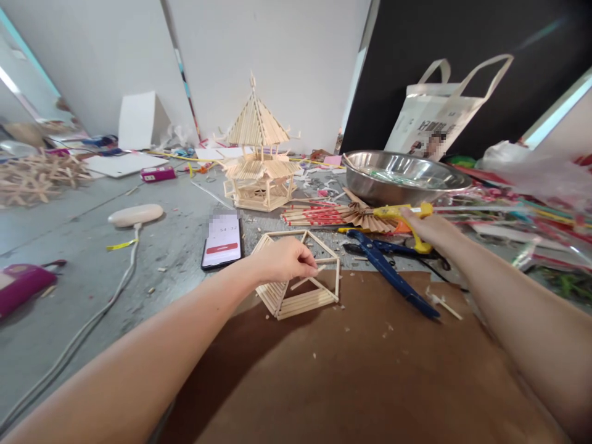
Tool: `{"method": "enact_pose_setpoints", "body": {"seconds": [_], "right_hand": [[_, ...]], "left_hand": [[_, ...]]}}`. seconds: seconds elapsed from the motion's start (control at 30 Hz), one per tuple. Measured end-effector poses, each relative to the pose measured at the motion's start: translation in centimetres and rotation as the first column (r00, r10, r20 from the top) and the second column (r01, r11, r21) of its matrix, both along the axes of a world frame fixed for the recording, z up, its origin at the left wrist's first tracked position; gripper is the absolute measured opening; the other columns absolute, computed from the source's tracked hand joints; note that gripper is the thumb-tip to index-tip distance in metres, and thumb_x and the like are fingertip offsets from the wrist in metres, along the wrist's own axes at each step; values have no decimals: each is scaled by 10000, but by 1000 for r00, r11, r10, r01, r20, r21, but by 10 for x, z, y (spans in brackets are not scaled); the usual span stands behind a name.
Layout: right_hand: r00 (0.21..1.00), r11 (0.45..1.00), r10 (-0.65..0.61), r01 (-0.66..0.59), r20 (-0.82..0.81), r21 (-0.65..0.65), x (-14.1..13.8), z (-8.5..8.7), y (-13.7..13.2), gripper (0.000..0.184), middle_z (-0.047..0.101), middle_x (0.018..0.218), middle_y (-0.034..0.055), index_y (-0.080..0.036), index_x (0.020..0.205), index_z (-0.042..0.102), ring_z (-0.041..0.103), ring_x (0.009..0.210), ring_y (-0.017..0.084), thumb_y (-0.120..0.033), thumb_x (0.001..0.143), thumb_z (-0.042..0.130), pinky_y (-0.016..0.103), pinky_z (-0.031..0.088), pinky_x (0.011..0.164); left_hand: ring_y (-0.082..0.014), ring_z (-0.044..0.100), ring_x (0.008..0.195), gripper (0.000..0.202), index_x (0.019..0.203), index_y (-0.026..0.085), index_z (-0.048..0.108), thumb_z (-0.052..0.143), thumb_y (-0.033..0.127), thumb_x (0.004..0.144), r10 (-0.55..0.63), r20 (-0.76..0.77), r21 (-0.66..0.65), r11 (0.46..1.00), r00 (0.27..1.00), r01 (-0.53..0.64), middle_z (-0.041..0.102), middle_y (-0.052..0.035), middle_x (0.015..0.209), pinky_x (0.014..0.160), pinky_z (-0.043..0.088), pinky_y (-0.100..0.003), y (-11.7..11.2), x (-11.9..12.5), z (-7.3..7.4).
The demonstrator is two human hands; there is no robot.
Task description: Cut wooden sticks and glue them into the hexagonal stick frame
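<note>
My left hand (289, 259) is closed in a pinch on a short wooden stick (320, 272), just over a hexagonal stick frame (308, 303). Flat rows of sticks fill the left and near sections of that frame; other sections are open. On the right, my right hand (424, 227) grips a yellow glue gun (402, 212), its nozzle pointing left, with a clear glue stick trailing from its back. Blue-handled pliers (393, 274) lie just below it. Behind the frame stands a two-tier pavilion of sticks (259, 166) with a pointed roof.
Brown paper (333, 370) covers the near surface. A phone (223, 239) lies left of the frame. Red-tipped sticks (314, 214) and a steel basin (402, 176) are behind. A white corded device (135, 215), a tote bag (428, 120) and scraps lie around.
</note>
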State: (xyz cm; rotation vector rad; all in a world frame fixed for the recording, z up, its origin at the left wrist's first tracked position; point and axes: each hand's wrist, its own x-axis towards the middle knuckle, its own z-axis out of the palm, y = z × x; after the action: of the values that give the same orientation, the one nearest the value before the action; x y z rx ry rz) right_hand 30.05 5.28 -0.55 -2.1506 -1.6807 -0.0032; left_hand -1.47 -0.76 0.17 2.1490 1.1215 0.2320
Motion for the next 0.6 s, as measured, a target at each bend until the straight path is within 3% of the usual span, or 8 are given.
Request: {"method": "enact_pose_setpoints", "body": {"seconds": [0.17, 0.3, 0.4, 0.47, 0.53, 0.6], "right_hand": [[964, 948, -239, 258, 120, -188, -2, 8, 1, 831, 484, 934, 345, 39, 934, 553, 443, 882, 407, -673, 616, 267, 461, 282, 585], [947, 946, -209, 259, 244, -193, -15, 17, -13, 705, 507, 973, 286, -36, 961, 567, 460, 881, 380, -594, 688, 234, 420, 288, 575], [937, 999, -9, 22, 349, -34, -38, 20, -32, 482, 569, 920, 169, -153, 859, 603, 491, 857, 303, -499, 723, 296, 366, 314, 599], [920, 980, 176, -197, 350, 25, -58, 19, -48, 372, 598, 838, 101, -176, 800, 595, 517, 781, 232, -446, 730, 349, 324, 336, 618], [874, 912, 382, -409, 301, 29, -77, 14, -65, 302, 608, 778, 52, -193, 773, 587, 523, 728, 185, -417, 731, 388, 299, 353, 642], [767, 791, 591, -612, 252, 9, -92, 7, -79, 283, 606, 776, 43, -193, 764, 580, 523, 747, 170, -406, 742, 395, 296, 358, 685]], "left_hand": [[-91, 521, 602, 236, 767, 153, 638, 523, 308, 631, -36, -24, 46, 998, 999, 37, 630, -6, 685, 562, 355, -187, 1, 1, -2], [-88, 522, 578, 230, 752, 151, 643, 514, 304, 639, -50, -76, 78, 995, 996, 56, 630, -3, 663, 538, 344, -183, 0, 1, -1], [-87, 530, 580, 226, 751, 155, 645, 514, 304, 642, -77, -117, 76, 993, 990, 87, 636, -2, 673, 524, 337, -175, -1, 2, 1], [-87, 535, 587, 225, 756, 153, 646, 515, 298, 644, -92, -134, 76, 992, 987, 103, 640, -4, 683, 521, 335, -170, -2, 2, 2], [-86, 533, 584, 224, 757, 153, 647, 512, 295, 650, -106, -151, 75, 990, 983, 119, 642, -4, 680, 521, 334, -169, -2, 3, 2], [-85, 529, 581, 221, 757, 156, 648, 508, 293, 655, -122, -164, 64, 989, 979, 134, 642, 0, 677, 523, 334, -168, -2, 3, 2]]}}
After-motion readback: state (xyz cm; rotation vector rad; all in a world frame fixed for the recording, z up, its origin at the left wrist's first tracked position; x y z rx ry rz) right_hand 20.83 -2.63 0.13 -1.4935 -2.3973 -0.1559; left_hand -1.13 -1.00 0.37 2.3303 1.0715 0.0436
